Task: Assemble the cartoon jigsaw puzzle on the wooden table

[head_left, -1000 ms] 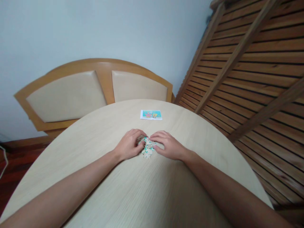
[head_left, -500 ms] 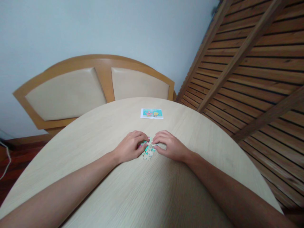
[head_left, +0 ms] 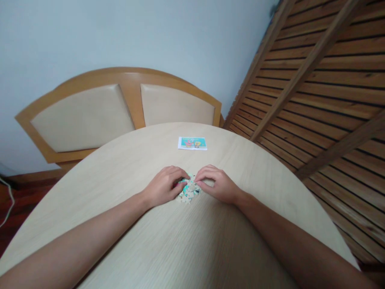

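Note:
A small heap of jigsaw puzzle pieces (head_left: 188,194) lies on the table, some showing pale backs and others turquoise printed faces. At the heap's left side rests my left hand (head_left: 168,184). Its fingers curve over the pieces, with the thumb apart from them and bits of pink and turquoise showing in the gap. From the right, my right hand (head_left: 218,184) reaches the heap, its thumb and fingertips brought together at a pale piece. That piece is mostly hidden by the fingers. Beyond the hands lies a picture card (head_left: 193,143) with a pink and a yellow cartoon figure.
The round, light wood table (head_left: 168,249) fills the foreground. Behind its far edge stands a wooden bench back (head_left: 136,100) with cream padded panels. A slatted wooden screen (head_left: 325,80) leans along the right, and a white cable (head_left: 10,200) hangs at far left.
My right thumb and fingertips have drawn closer together and shifted slightly right. Some pieces in the heap have moved. My left hand has stayed almost in place.

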Motion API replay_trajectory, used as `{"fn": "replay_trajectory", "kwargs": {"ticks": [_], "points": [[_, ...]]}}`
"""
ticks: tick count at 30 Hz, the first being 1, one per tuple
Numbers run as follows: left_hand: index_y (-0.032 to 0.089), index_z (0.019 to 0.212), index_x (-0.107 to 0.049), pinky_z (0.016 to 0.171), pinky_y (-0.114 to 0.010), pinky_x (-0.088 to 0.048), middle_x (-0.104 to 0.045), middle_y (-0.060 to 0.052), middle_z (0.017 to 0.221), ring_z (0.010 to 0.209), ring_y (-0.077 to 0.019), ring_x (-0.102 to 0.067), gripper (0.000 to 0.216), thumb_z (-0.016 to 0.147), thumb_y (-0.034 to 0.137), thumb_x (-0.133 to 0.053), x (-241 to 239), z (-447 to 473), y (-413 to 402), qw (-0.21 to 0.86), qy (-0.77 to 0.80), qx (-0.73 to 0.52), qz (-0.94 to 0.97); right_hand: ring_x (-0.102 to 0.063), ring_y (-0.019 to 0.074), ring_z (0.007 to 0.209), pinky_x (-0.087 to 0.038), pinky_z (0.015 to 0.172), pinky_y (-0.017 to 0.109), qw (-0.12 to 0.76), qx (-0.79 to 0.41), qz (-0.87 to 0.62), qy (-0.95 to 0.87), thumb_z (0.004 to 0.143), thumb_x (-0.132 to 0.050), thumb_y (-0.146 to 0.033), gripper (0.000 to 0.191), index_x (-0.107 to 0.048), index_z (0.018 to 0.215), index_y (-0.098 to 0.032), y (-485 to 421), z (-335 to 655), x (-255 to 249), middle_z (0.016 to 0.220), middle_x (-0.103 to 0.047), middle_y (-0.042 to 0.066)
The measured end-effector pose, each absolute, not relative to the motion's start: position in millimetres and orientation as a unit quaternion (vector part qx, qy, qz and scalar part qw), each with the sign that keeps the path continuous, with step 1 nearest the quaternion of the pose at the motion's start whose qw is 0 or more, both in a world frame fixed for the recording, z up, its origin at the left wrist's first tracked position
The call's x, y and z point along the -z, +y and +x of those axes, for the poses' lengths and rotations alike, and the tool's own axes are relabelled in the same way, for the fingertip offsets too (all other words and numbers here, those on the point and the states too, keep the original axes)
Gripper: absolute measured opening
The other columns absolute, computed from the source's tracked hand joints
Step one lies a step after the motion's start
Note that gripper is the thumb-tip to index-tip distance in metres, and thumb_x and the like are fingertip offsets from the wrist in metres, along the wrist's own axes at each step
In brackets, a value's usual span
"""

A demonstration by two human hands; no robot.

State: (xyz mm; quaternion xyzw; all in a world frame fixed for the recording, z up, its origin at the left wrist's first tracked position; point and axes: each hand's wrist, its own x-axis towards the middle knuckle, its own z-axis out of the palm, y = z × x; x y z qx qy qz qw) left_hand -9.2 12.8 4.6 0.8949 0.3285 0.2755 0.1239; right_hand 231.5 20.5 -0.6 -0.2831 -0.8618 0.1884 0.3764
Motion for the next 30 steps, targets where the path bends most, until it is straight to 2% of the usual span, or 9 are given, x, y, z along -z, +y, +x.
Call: {"fn": "replay_trajectory", "kwargs": {"ticks": [8, 14, 18, 24, 30], "points": [[0.021, 0.108, -0.066, 0.090, -0.039, -0.049, -0.073, -0.007, 0.101, 0.096, -0.0225, -0.066, 0.018, 0.094, 0.024, -0.054, -4, -9, 14, 0.125, 0.356, -0.273, 0.885, -0.067, 0.0211, 0.093, -0.052, 0.088, 0.036, 0.410, -0.150, -0.430, -0.790, 0.091, -0.063, -0.023, 0.012, -0.073, 0.097, -0.023, 27, 234, 4, 0.095, -0.075, 0.004], [0.020, 0.101, -0.068, 0.087, -0.042, -0.051, -0.072, -0.007, 0.098, 0.094, -0.0248, -0.064, 0.025, 0.083, 0.013, -0.051, -3, -11, 18, 0.095, 0.475, -0.300, 0.822, -0.066, 0.0247, 0.093, -0.051, 0.088, 0.041, 0.362, -0.107, -0.508, -0.774, 0.088, -0.064, -0.022, 0.011, -0.074, 0.089, -0.024, 33, 240, 10, 0.088, -0.076, 0.004], [0.018, 0.105, -0.067, 0.085, -0.043, -0.051, -0.071, -0.008, 0.096, 0.091, -0.0266, -0.064, 0.031, 0.078, 0.014, -0.054, 0, -14, 19, 0.075, 0.507, -0.275, 0.813, -0.065, 0.0252, 0.094, -0.049, 0.088, 0.042, 0.353, -0.101, -0.525, -0.767, 0.087, -0.063, -0.022, 0.011, -0.074, 0.088, -0.024, 35, 243, 13, 0.089, -0.076, 0.004], [0.017, 0.104, -0.067, 0.083, -0.043, -0.051, -0.072, -0.008, 0.093, 0.089, -0.0267, -0.063, 0.025, 0.082, 0.018, -0.054, 0, -14, 19, 0.083, 0.511, -0.263, 0.814, -0.064, 0.0250, 0.095, -0.048, 0.090, 0.040, 0.347, -0.097, -0.527, -0.770, 0.086, -0.063, -0.020, 0.010, -0.073, 0.088, -0.023, 37, 245, 16, 0.091, -0.076, 0.003], [0.019, 0.103, -0.069, 0.075, -0.037, -0.051, -0.071, -0.006, 0.087, 0.081, -0.0226, -0.063, 0.022, 0.085, 0.020, -0.056, 3, -15, 22, 0.130, 0.510, -0.303, 0.794, -0.065, 0.0243, 0.092, -0.047, 0.090, 0.041, 0.346, -0.086, -0.521, -0.775, 0.086, -0.064, -0.020, 0.009, -0.073, 0.087, -0.022, 39, 246, 19, 0.091, -0.076, 0.004]]}}
